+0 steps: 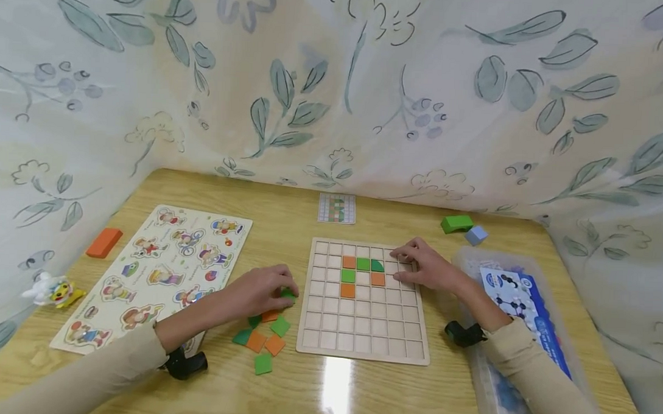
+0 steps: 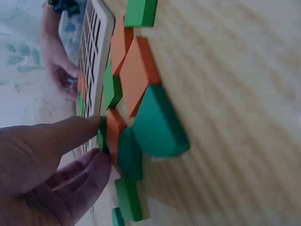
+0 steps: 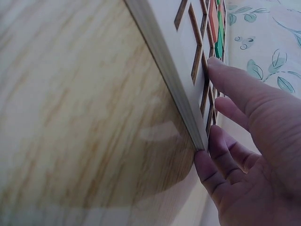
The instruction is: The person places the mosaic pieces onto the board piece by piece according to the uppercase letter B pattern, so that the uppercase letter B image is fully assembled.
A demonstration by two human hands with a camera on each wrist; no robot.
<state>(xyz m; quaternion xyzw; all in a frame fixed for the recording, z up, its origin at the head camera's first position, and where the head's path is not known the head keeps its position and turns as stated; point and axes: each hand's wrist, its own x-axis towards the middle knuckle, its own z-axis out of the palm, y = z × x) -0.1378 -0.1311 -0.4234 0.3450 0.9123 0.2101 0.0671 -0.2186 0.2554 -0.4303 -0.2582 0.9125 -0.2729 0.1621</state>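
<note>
My left hand (image 1: 263,291) pinches a green tile (image 2: 101,135) between thumb and fingertips, just left of the wooden grid board (image 1: 354,346). Beneath and in front of this hand lies a loose group of tiles: orange squares (image 1: 256,341), green squares (image 1: 262,363) and dark green rounded ones (image 1: 242,336). On the board, several orange and green squares and one quarter-round green tile (image 1: 377,266) sit in cells of the upper middle. My right hand (image 1: 429,266) rests at the board's upper right edge, its fingertips touching the frame and cells, holding no tile.
Behind the board lies a small pattern card (image 1: 337,208). A picture puzzle board (image 1: 159,274), an orange block (image 1: 104,243) and a small toy figure (image 1: 57,290) are at the left. A plastic box (image 1: 481,383), a green block (image 1: 457,223) and a blue block (image 1: 476,235) stand right.
</note>
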